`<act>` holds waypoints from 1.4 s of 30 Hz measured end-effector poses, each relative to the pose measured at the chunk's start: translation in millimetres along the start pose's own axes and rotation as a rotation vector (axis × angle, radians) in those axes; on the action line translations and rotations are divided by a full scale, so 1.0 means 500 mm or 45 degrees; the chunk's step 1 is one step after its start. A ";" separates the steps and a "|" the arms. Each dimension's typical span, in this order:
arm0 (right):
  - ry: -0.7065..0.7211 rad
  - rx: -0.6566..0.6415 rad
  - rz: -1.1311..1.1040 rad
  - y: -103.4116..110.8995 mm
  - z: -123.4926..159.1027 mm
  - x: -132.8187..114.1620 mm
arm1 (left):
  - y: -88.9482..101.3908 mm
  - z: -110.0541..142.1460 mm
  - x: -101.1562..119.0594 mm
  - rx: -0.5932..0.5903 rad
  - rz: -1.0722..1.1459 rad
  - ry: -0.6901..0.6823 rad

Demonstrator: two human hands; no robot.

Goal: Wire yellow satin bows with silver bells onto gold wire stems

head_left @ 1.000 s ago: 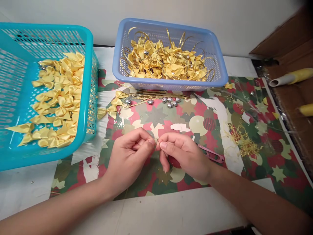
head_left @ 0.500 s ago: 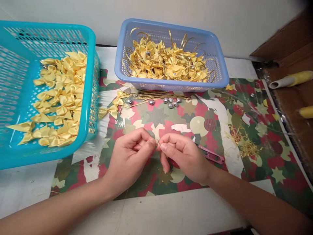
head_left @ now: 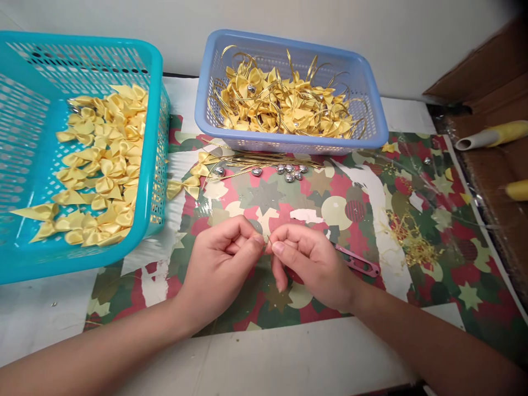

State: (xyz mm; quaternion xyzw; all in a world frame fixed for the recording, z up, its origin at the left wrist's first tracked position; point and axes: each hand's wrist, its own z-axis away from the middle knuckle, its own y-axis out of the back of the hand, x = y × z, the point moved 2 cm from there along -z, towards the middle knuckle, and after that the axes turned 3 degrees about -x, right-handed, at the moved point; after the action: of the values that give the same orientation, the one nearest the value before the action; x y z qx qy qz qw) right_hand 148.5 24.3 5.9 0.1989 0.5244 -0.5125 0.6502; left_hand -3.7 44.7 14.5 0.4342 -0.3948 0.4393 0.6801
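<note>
My left hand (head_left: 225, 269) and my right hand (head_left: 311, 264) meet over the patterned sheet, thumb and forefinger of each pressed together. A thin strand (head_left: 269, 240) shows in the small gap between them; most of it is hidden by the fingers, and its material is too fine to tell. Beyond the hands lie several silver bells (head_left: 290, 171), a bundle of gold cords (head_left: 268, 159) and loose yellow ribbon bows (head_left: 185, 187). A pink cutter (head_left: 361, 264) lies beside my right hand, partly covered by it.
At left stands a turquoise basket (head_left: 154, 137) of yellow bows. A blue basket (head_left: 289, 142) at the back holds bows with gold cord loops. Yellow scraps (head_left: 416, 247) are heaped at right, near a cardboard box (head_left: 478, 148) with rolls.
Both hands keep nearly the same pinched pose. The whole view has shifted very slightly; nothing else visibly moved.
</note>
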 end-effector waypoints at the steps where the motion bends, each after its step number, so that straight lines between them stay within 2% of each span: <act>1: -0.001 -0.001 -0.002 0.000 0.000 0.000 | 0.000 0.000 0.000 -0.003 0.007 0.000; 19: -0.023 -0.003 0.001 0.001 0.000 0.000 | 0.000 0.001 0.005 0.006 -0.022 -0.058; 42: -0.027 -0.004 -0.010 0.000 0.001 0.001 | 0.000 0.003 0.005 -0.001 -0.015 -0.008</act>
State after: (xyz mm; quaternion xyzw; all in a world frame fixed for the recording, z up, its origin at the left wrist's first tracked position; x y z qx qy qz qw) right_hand 148.9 23.6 5.6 0.1903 0.5192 -0.5163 0.6540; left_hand -3.0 43.9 17.0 0.4377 -0.3947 0.4337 0.6816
